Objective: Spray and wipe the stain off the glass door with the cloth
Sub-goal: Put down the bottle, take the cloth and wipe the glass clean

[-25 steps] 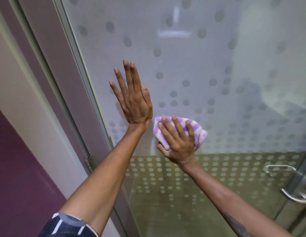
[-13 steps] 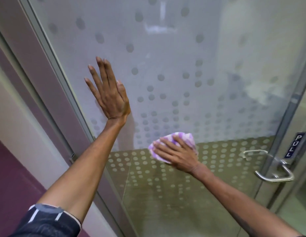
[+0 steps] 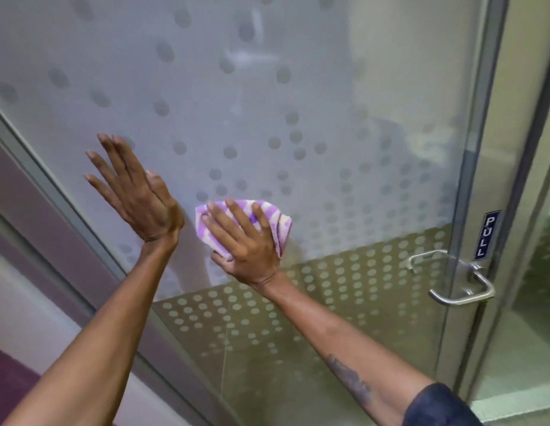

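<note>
Both your hands are on the glass door [image 3: 298, 87]: left hand [image 3: 135, 195] flat and empty, right hand [image 3: 246, 244] pressing the cloth [image 3: 281, 224] left of the handle [image 3: 458, 281], so keep wiping with firm pressure.
</note>
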Tool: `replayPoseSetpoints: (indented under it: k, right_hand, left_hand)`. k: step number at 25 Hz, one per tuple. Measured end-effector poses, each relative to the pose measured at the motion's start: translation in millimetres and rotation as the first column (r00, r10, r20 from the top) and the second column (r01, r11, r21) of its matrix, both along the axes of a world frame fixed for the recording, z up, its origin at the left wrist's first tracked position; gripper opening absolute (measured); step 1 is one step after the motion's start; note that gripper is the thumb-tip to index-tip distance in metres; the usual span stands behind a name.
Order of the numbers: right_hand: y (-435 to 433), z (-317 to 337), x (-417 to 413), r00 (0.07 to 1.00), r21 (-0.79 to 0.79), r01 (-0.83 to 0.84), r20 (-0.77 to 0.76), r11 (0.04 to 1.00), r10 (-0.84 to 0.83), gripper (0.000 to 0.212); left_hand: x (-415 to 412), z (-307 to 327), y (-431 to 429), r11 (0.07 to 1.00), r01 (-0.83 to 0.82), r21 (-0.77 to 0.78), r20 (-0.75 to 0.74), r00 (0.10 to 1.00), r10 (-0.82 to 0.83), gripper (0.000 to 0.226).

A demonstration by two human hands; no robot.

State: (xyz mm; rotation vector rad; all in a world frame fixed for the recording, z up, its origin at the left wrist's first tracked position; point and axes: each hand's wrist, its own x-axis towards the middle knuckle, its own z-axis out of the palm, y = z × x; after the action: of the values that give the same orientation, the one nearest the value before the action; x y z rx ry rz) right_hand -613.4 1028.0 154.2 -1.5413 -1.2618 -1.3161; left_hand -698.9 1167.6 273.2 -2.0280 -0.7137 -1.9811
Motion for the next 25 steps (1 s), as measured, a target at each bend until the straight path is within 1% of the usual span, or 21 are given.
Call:
replayPoseSetpoints:
  k: [2,3,4,5,7,8,9,10,11,12,13,14,15,17,20,22,24,25]
  right_hand:
    - [-16.6,-38.9,14.0,0.975,-0.166,0.016,0.221,0.986,0.022,0.05]
    - [-30.8,-54.8,26.0,0.959,-0.213,0.052,0.282,0.976,0.011,0.05]
    - [-47.3,-66.6,39.3,0.954,-0.226,0.092,0.3,0.97,-0.021,0.051]
    - [-65.6,-74.2,53.7,0.957,-0.212,0.134,0.283,0.968,-0.07,0.052]
    - [-107.9,-78.5,86.4,0.966,-0.13,0.221,0.166,0.967,-0.198,0.055]
    - [-129.4,-75.1,105.0,0.964,-0.064,0.261,0.068,0.963,-0.257,0.054]
    - [-149.9,-65.3,123.4,0.952,0.028,0.303,-0.065,0.953,-0.3,0.053]
    - [-166.9,-48.0,139.8,0.922,0.145,0.347,-0.233,0.927,-0.308,0.053]
    - [-180.5,-23.2,155.2,0.875,0.274,0.396,-0.402,0.876,-0.27,0.054]
    - [-189.8,6.6,167.1,0.822,0.388,0.443,-0.537,0.808,-0.192,0.057]
    - [-195.5,40.0,175.9,0.787,0.48,0.469,-0.608,0.741,-0.104,0.058]
    - [-198.1,74.9,180.8,0.779,0.548,0.471,-0.627,0.691,-0.034,0.061]
    - [-197.4,109.1,181.6,0.788,0.597,0.45,-0.616,0.664,0.019,0.063]
    - [-185.6,170.5,173.3,0.839,0.648,0.373,-0.541,0.664,0.057,0.065]
    - [-148.8,228.0,142.5,0.913,0.605,0.301,-0.406,0.737,-0.039,0.062]
    - [-121.3,238.1,113.1,0.958,0.529,0.183,-0.284,0.829,-0.03,0.063]
    - [-95.0,221.7,79.9,0.984,0.363,0.009,-0.169,0.932,0.057,0.062]
    - [-86.2,207.2,63.2,0.983,0.259,-0.08,-0.14,0.963,0.12,0.06]
  left_hand:
    - [0.2,-1.1,-3.8,1.0,0.003,0.01,-0.002,1.0,-0.003,0.059]
    - [0.0,-1.0,-6.0,1.0,-0.003,0.015,-0.001,1.0,0.003,0.059]
    - [-0.1,-0.3,-8.2,1.0,-0.007,0.015,-0.001,1.0,0.007,0.058]
    - [-0.8,0.5,-10.1,1.0,-0.006,0.01,0.0,1.0,0.006,0.058]
    - [-1.9,0.4,-14.3,1.0,0.005,0.011,0.002,1.0,-0.005,0.058]
    - [-2.5,-0.1,-14.6,1.0,0.008,0.017,0.004,1.0,-0.008,0.058]
    - [-2.6,-0.4,-14.4,1.0,0.009,0.022,0.004,1.0,-0.009,0.059]
    - [-2.7,-0.5,-13.3,1.0,0.007,0.024,0.002,1.0,-0.008,0.059]
    - [-1.6,-0.5,-12.8,1.0,0.007,0.024,0.001,1.0,-0.007,0.059]
    - [-1.2,-1.3,-12.0,1.0,0.009,0.02,0.0,1.0,-0.009,0.06]
    - [-0.7,-2.2,-11.6,1.0,0.011,0.019,0.0,1.0,-0.011,0.06]
    - [0.4,-2.5,-11.9,1.0,0.013,0.018,0.002,1.0,-0.013,0.06]
    - [1.3,-2.3,-12.5,1.0,0.012,0.014,0.005,1.0,-0.012,0.06]
    - [2.4,-0.6,-12.5,1.0,0.012,-0.001,0.019,1.0,-0.012,0.06]
    - [2.5,-0.1,-11.3,1.0,0.013,0.0,0.011,1.0,-0.013,0.06]
    - [1.7,1.2,-11.0,1.0,0.017,-0.006,0.002,1.0,-0.017,0.061]
    - [0.5,1.0,-12.6,1.0,0.025,-0.011,0.0,1.0,-0.025,0.061]
    - [-0.7,1.1,-13.4,0.999,0.029,-0.018,-0.003,1.0,-0.029,0.061]
